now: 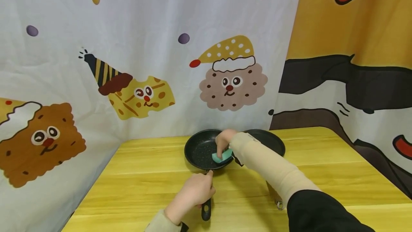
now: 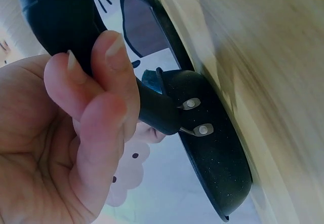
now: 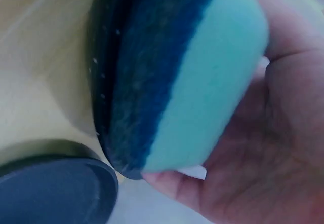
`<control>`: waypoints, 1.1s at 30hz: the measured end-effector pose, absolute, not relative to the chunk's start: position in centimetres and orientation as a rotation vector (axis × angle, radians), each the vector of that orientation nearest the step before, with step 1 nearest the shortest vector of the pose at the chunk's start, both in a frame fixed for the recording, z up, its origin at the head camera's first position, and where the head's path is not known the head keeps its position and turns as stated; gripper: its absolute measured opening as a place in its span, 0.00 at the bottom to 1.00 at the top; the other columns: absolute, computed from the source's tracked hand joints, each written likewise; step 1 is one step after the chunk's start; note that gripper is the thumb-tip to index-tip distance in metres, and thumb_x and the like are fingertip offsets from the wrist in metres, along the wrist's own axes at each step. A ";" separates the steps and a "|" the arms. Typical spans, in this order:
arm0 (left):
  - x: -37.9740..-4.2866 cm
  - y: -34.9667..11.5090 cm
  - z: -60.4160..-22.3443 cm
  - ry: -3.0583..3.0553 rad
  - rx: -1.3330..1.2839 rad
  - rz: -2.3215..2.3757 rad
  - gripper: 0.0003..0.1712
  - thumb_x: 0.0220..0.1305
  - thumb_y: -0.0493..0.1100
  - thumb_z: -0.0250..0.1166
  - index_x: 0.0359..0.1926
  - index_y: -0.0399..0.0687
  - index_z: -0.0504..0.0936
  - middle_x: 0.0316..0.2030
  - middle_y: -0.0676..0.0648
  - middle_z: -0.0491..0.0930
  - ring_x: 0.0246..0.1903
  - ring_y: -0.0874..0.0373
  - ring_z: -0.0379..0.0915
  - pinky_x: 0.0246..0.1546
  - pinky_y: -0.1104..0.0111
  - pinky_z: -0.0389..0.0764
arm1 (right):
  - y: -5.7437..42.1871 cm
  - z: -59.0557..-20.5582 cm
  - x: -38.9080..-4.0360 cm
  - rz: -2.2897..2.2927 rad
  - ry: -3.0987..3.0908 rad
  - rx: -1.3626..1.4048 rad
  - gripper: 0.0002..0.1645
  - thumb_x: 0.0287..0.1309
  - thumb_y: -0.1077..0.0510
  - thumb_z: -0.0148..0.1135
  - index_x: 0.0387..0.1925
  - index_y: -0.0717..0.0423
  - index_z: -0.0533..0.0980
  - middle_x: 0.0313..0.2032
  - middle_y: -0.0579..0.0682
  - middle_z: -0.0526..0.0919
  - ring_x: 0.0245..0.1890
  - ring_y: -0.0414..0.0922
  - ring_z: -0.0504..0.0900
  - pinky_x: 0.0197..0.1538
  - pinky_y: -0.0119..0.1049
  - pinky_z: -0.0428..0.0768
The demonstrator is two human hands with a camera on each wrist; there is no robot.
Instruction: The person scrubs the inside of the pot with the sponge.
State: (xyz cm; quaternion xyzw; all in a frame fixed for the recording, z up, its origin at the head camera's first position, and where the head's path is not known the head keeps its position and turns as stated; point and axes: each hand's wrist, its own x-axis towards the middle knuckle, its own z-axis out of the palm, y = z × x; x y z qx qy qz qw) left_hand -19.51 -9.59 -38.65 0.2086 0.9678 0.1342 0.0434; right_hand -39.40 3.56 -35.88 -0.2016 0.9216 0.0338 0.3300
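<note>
A black speckled frying pan (image 1: 201,149) rests on the table, its handle (image 1: 206,210) towards me. My left hand (image 1: 195,189) grips that handle; in the left wrist view its fingers (image 2: 109,77) curl round the black grip. Over the right part of the pan, my right hand (image 1: 225,140) holds a sponge (image 1: 222,156) against the inner side. The right wrist view shows the sponge's turquoise foam (image 3: 207,82) and dark blue scouring layer (image 3: 157,82), the latter facing the pan wall. The right fingertips are partly hidden behind the sponge.
A second dark, shallow pan (image 1: 268,140) stands just right of the first, partly behind my right forearm. Its wooden handle (image 1: 273,192) ends in a metal ring. A yellow wood-grain table (image 1: 145,182) lies below, with a cartoon-printed curtain (image 1: 154,28) behind it.
</note>
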 end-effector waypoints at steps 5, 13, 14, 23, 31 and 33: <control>-19.4 -9.6 -38.6 2.917 0.606 0.478 0.32 0.64 0.40 0.61 0.65 0.27 0.67 0.09 0.55 0.69 0.02 0.68 0.64 0.06 0.75 0.66 | 3.6 -36.5 -39.4 0.103 2.319 -0.705 0.28 0.48 0.46 0.70 0.07 0.43 0.62 0.12 0.42 0.57 0.13 0.39 0.51 0.21 0.34 0.57; -19.2 -9.9 -38.7 2.857 0.602 0.606 0.33 0.64 0.39 0.58 0.66 0.25 0.65 0.10 0.54 0.70 0.02 0.67 0.66 0.14 0.75 0.73 | 3.2 -38.3 -38.6 -0.223 2.337 -0.927 0.11 0.49 0.49 0.72 0.37 0.36 0.87 0.41 0.30 0.83 0.42 0.34 0.78 0.45 0.31 0.77; -19.2 -10.0 -38.7 2.851 0.606 0.618 0.33 0.64 0.39 0.58 0.66 0.25 0.65 0.10 0.54 0.70 0.03 0.67 0.66 0.15 0.75 0.73 | 3.0 -38.6 -38.4 -0.278 2.330 -0.950 0.12 0.49 0.51 0.72 0.39 0.38 0.87 0.44 0.31 0.83 0.48 0.35 0.78 0.49 0.31 0.77; -19.5 -10.1 -39.0 2.799 0.622 0.723 0.33 0.66 0.39 0.57 0.67 0.24 0.62 0.07 0.55 0.70 0.03 0.64 0.67 0.11 0.73 0.73 | 1.2 -40.6 -37.7 -0.391 2.547 -1.044 0.19 0.49 0.60 0.75 0.44 0.39 0.86 0.50 0.38 0.82 0.51 0.42 0.78 0.36 0.28 0.79; -19.9 -9.4 -38.6 2.775 0.560 0.738 0.34 0.67 0.42 0.58 0.68 0.26 0.61 0.06 0.54 0.70 0.04 0.60 0.71 0.11 0.71 0.74 | 0.9 -41.2 -38.4 -0.372 2.733 -0.969 0.22 0.54 0.60 0.72 0.52 0.42 0.83 0.57 0.45 0.79 0.59 0.46 0.74 0.39 0.28 0.76; -19.9 -9.3 -38.6 2.762 0.559 0.749 0.35 0.67 0.43 0.58 0.68 0.26 0.61 0.06 0.54 0.70 0.04 0.60 0.71 0.12 0.71 0.74 | 1.0 -41.4 -38.6 -0.364 2.747 -0.958 0.23 0.55 0.60 0.71 0.54 0.43 0.82 0.58 0.46 0.78 0.58 0.46 0.74 0.37 0.29 0.75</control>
